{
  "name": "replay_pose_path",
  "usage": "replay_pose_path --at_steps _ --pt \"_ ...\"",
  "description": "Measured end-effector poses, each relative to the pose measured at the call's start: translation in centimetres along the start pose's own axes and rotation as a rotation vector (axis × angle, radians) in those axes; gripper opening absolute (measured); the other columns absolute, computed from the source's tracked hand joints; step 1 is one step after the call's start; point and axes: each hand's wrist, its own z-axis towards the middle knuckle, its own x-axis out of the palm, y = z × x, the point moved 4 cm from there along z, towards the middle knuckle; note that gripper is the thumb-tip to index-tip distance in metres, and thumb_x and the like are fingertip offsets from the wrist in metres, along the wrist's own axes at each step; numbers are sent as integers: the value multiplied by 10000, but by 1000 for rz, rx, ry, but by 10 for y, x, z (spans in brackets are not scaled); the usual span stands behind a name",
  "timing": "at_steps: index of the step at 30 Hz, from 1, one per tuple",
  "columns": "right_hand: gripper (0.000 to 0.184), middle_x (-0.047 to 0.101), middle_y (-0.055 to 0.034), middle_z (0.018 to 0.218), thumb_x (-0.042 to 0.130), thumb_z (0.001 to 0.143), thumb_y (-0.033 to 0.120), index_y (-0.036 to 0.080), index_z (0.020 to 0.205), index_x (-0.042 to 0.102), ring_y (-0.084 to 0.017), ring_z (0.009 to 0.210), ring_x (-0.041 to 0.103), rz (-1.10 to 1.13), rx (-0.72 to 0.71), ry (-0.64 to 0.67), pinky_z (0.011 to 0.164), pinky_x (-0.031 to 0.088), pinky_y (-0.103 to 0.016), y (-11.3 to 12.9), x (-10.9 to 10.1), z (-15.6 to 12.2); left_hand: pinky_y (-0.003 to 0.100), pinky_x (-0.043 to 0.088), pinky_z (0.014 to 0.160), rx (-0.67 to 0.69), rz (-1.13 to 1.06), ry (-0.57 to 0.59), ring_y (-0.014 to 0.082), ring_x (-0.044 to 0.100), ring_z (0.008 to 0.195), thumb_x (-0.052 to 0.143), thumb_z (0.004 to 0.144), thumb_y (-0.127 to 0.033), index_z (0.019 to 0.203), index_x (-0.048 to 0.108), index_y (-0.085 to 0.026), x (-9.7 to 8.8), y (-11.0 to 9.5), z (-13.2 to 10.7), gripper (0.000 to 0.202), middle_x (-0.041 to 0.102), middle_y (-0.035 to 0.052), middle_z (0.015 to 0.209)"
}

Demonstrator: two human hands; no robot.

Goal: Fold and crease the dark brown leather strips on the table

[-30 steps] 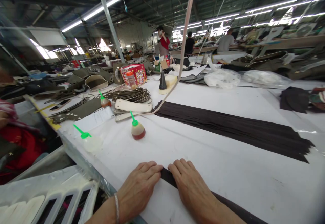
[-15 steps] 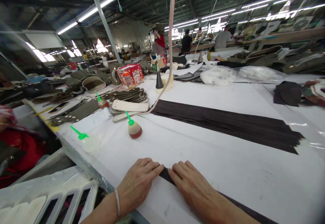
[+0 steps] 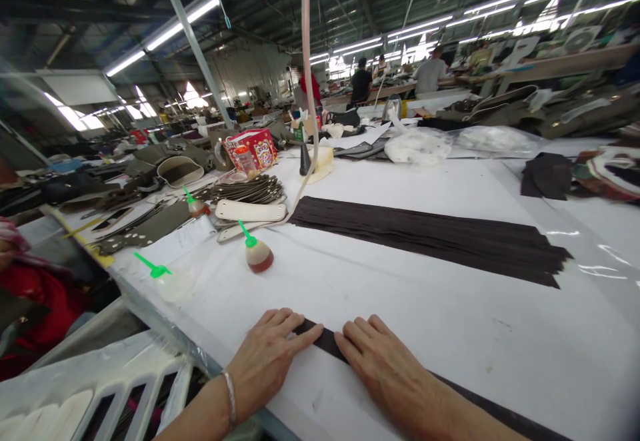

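A long dark strip (image 3: 327, 341) of flat material lies on the white tabletop, running from under my left hand toward the lower right. My left hand (image 3: 270, 354), with a bracelet at its wrist, grips the strip near its far end, thumb laid along the top and the other fingers at the far edge. A short way to the right, my right hand (image 3: 383, 364) has its fingers curled and pressed together on the same strip. My right hand and forearm hide part of it. Beyond both hands lies a stack of similar dark strips (image 3: 425, 234).
Squeeze bottles with green nozzles stand on the left: one with reddish liquid (image 3: 259, 256), one pale (image 3: 167, 278), another farther back (image 3: 195, 204). A hose (image 3: 307, 94) hangs to the table by cream pieces (image 3: 250, 211). A white slatted crate (image 3: 120, 381) sits below the table edge (image 3: 165, 324).
The view has shifted slightly, so the table items sit farther left. My left fingers have spread a little, uncovering more of the strip's end. My right hand stays on the strip.
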Motion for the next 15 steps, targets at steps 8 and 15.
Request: replay_pose_path --at_steps 8,15 --pt "231 511 -6 842 656 781 60 159 961 548 -183 724 426 9 9 -31 712 303 -340 -8 -10 -15 447 422 890 11 47 -2 255 478 1031 437 821 4 1363 421 -317 0 -3 0 631 543 70 1135" --pt "192 514 -8 844 643 800 68 163 931 541 -184 712 422 2 10 -25 704 302 -336 -11 -13 -27 452 406 932 47 91 -161 273 437 1161 400 800 43 1275 524 -272 1 -10 2 583 475 92 1311"
